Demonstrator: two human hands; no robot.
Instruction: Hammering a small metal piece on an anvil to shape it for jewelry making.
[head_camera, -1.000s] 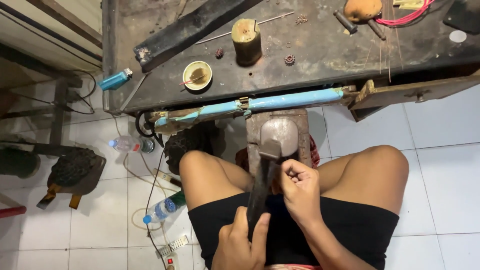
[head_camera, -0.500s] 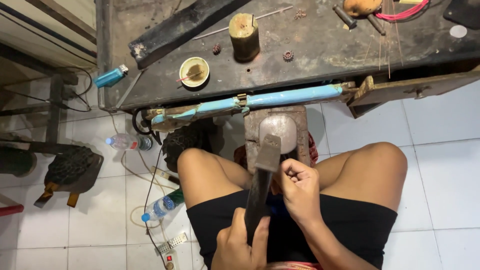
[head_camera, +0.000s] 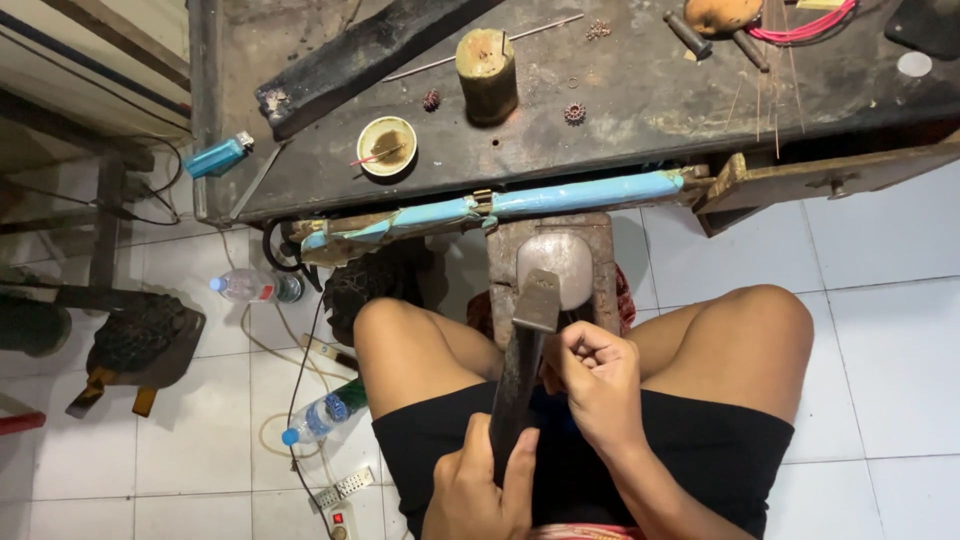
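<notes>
The left hand (head_camera: 480, 485) is closed around the lower end of a long dark metal hammer with a square head (head_camera: 525, 360); the fingers wrap the handle and the thumb lies along it. The hammer points away from the person, and its head stands just above the rounded grey steel anvil (head_camera: 556, 262), which is set on a worn wooden block (head_camera: 604, 262) between the knees. The right hand (head_camera: 597, 385) is beside the hammer handle, its fingers curled and pressed together at the tips as if pinching something very small near the edge of the anvil; what it is I cannot tell, because the fingers hide it. I judge the hammer to be heavy and stiff, with most of the weight in the head, so a hold low on the handle gives a good swing, while a hold nearer to the head would give more control. The dark handle looks smooth and perhaps a little slippery. The small piece, if there is one, is probably light and easy to lose, so a firm pinch suits it. Beyond the anvil is a dark, scratched workbench (head_camera: 650, 90) with a pale blue padded bar (head_camera: 560, 197) along its front edge; on it stand a short wooden cylinder (head_camera: 487, 75) and a small round yellow dish (head_camera: 386, 146).
</notes>
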